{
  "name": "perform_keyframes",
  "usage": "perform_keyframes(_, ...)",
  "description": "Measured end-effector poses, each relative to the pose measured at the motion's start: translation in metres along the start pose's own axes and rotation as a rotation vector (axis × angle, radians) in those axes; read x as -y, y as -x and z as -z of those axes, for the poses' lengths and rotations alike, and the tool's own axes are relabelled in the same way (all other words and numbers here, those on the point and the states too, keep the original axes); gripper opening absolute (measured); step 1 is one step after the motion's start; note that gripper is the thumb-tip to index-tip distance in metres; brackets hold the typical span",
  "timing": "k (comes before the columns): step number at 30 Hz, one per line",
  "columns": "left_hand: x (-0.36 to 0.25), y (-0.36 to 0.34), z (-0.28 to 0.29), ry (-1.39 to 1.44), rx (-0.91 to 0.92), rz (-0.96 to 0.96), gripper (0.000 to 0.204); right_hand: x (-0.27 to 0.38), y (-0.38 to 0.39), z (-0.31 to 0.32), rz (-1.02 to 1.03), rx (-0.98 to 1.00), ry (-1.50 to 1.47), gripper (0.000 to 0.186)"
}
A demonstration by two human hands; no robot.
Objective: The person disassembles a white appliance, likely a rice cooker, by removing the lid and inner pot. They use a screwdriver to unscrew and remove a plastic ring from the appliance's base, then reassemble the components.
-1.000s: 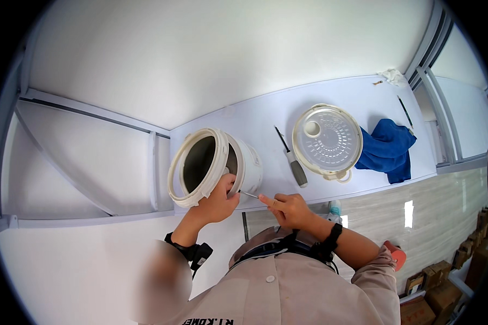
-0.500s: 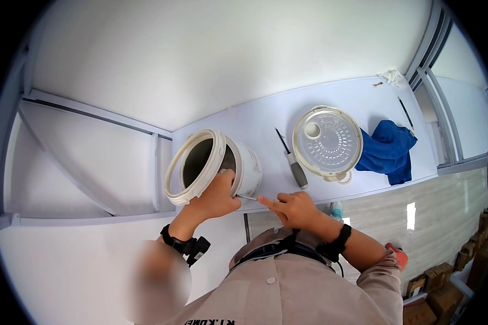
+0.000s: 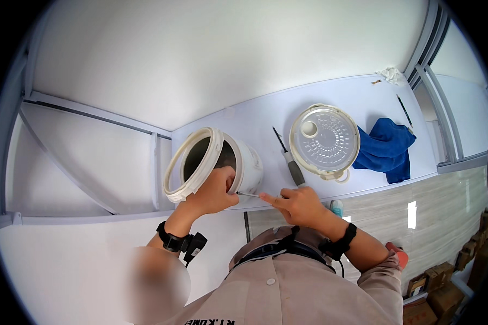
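A white cylindrical pot (image 3: 250, 165) lies tilted toward the left on the table, its dark inside showing. A white ring (image 3: 174, 188) stands at an angle around its mouth, partly apart from the body. My left hand (image 3: 217, 192) is closed at the near side of the mouth, its fingers over the rim between ring and body. My right hand (image 3: 299, 206) is closed around a thin metal-shafted tool (image 3: 248, 194), with the forefinger stretched along the shaft. The tool's tip meets the pot's near rim beside my left hand; its handle is hidden in my palm.
A grey-handled screwdriver (image 3: 294, 172) lies right of the pot. Beyond it are a round lid (image 3: 331, 142) with a clear ribbed face, a blue cloth (image 3: 385, 149), a dark thin stick (image 3: 404, 111) and crumpled white tissue (image 3: 391, 76). The table's near edge runs just below my hands.
The pot and ring have shifted very slightly with my left hand. My right hand and the tool have moved a little, the tip staying by the rim.
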State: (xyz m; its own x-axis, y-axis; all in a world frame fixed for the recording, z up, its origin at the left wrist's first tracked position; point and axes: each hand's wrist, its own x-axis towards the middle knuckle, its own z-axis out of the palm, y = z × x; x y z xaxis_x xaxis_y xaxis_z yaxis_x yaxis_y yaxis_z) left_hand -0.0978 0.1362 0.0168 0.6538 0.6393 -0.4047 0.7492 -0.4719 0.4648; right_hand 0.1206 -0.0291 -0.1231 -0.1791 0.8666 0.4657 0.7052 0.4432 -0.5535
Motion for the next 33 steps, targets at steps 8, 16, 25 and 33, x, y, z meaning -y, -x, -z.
perform_keyframes(8,-0.012,0.004,0.003,-0.030,-0.025,0.046,0.039,0.000,-0.002,0.010,-0.014,0.030,-0.015,0.053)
perform_keyframes(16,-0.006,0.011,-0.002,-0.023,0.009,-0.019,0.035,-0.027,0.012,0.018,-0.236,-0.084,-0.188,0.060)
perform_keyframes(25,-0.016,0.017,-0.010,-0.033,0.010,-0.082,0.032,-0.017,-0.017,-0.055,-0.477,0.067,0.042,0.046)
perform_keyframes(33,-0.019,0.022,-0.008,-0.123,-0.071,-0.194,0.032,-0.027,-0.046,-0.077,-0.465,0.135,0.231,0.050)
